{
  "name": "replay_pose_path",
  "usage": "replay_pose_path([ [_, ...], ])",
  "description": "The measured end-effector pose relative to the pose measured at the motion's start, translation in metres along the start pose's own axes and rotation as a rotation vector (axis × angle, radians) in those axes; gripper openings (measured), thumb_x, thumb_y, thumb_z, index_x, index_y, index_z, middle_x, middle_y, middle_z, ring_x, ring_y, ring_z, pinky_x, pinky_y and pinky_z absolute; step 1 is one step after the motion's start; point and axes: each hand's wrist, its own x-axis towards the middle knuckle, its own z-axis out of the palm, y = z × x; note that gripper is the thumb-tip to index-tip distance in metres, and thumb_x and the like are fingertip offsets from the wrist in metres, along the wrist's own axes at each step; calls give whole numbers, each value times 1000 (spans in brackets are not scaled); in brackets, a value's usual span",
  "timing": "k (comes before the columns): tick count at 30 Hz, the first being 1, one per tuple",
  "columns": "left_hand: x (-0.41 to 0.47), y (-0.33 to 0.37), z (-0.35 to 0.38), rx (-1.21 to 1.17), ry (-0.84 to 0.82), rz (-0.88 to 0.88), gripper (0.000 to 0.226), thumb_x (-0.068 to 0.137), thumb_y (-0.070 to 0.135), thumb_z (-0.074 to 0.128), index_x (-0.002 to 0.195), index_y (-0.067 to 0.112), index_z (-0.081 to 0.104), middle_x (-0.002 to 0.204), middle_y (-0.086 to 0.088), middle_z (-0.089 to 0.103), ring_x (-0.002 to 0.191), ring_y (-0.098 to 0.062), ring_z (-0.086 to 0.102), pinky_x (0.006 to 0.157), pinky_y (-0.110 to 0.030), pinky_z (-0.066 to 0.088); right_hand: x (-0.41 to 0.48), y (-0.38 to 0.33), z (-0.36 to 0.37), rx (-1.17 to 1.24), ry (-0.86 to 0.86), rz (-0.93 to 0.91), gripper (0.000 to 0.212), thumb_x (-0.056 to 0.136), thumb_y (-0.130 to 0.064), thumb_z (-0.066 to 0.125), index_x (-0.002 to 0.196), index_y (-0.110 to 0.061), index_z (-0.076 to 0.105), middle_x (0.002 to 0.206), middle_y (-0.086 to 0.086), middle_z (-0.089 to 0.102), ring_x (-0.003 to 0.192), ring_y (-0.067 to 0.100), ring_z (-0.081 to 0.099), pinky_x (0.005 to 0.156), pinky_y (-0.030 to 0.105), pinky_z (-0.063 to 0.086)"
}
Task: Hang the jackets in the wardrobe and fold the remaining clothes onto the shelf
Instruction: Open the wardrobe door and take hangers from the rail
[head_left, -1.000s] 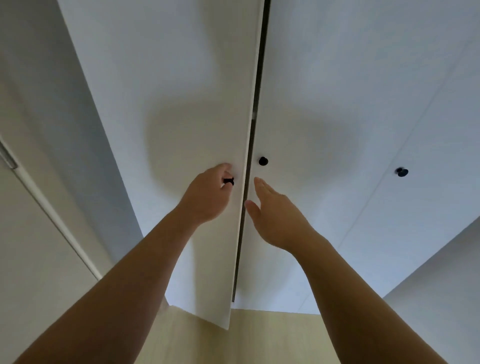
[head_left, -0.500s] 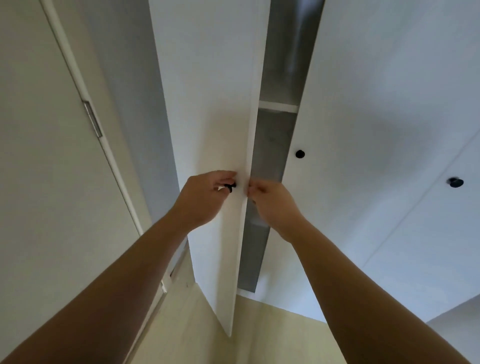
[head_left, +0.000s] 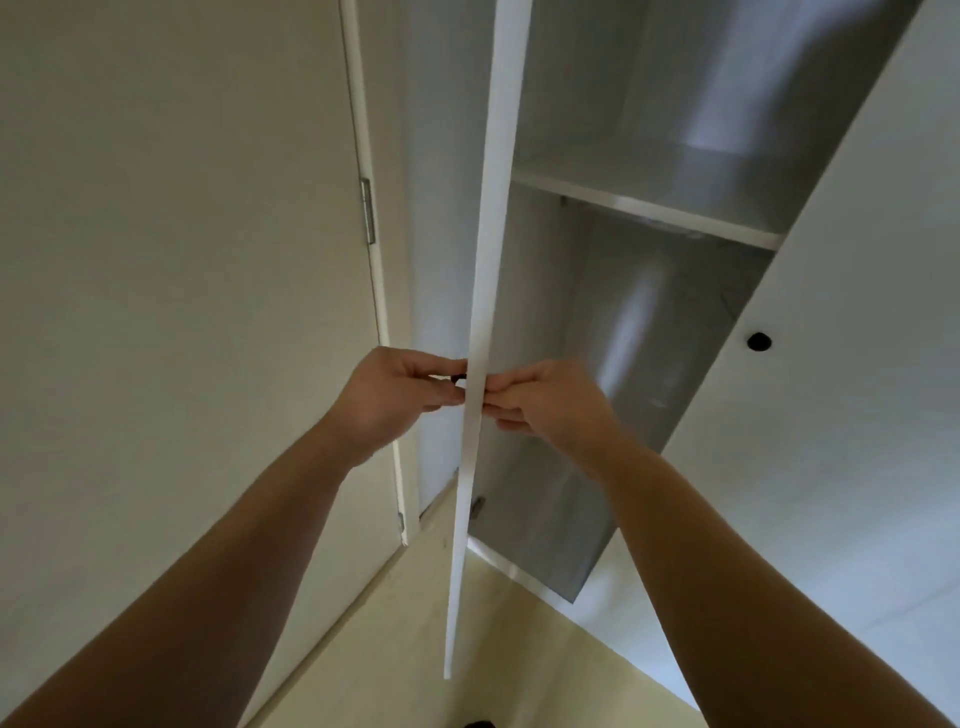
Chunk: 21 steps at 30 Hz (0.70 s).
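The white wardrobe's left door (head_left: 488, 270) stands swung out, seen edge-on down the middle of the view. My left hand (head_left: 395, 400) pinches the small black knob (head_left: 459, 379) on the door's outer face. My right hand (head_left: 545, 405) grips the door's edge from the inner side, fingers curled against it. Behind the door the wardrobe interior shows a white shelf (head_left: 649, 208) across the upper part and grey walls below. No jackets or other clothes are in view.
The right wardrobe door (head_left: 852, 364) is closed and carries a black knob (head_left: 759, 341). A room door with a metal hinge (head_left: 368, 210) stands on the left, close to the open wardrobe door. Light wooden floor (head_left: 519, 665) lies below.
The left wardrobe door has swung from barely ajar to wide open, exposing the shelf and interior. My right hand moved from open near the gap to gripping the door's edge.
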Motion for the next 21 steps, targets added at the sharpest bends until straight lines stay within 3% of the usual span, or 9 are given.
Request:
replay_pose_path([
  [3,0,-8,-32,-77,91,-41,26,81,-11,72,105,-3,76,95,-17,77,92,-27,76,95,-36,58,9,-8,30,4,-68,-47,15,90,-6,73,105,-6,77,100,9,78,90,18,76,86,32,61],
  [6,-1,-17,-59,-116,165,-54,21,80,-12,70,99,-5,76,94,-21,76,92,-33,75,92,-37,59,20,-13,59,3,-133,-107,11,92,-12,72,99,-14,80,101,9,78,99,25,74,97,42,57],
  [10,-1,-32,-85,-138,282,-32,32,81,-10,71,76,19,83,86,-10,78,86,-24,77,84,-29,59,42,-18,94,8,-188,-140,13,96,-15,68,102,-14,80,105,13,76,108,34,70,104,51,51],
  [15,5,-52,-103,-105,432,-10,30,86,6,73,83,34,83,94,2,79,94,-15,75,97,-34,56,69,-24,124,-22,-224,-179,20,99,-13,62,91,-21,78,111,22,72,113,44,63,104,59,46],
  [16,6,-55,-105,-105,458,-4,30,87,9,73,85,37,82,95,5,79,95,-12,75,98,-33,54,73,-24,129,-31,-233,-187,20,101,-15,61,95,-24,78,113,21,72,113,42,64,106,57,46],
  [18,7,-60,-105,-101,496,16,34,90,11,71,89,44,80,100,11,78,99,-5,72,97,-29,52,81,-21,140,-62,-259,-199,24,104,-20,56,122,-22,72,128,11,69,121,28,64,112,48,44],
  [21,4,-70,-99,-149,555,43,42,93,-1,62,118,31,73,118,8,74,114,-4,66,106,-31,48,89,-17,151,-82,-324,-204,42,106,-17,48,148,-20,50,149,-1,53,135,15,51,119,40,36],
])
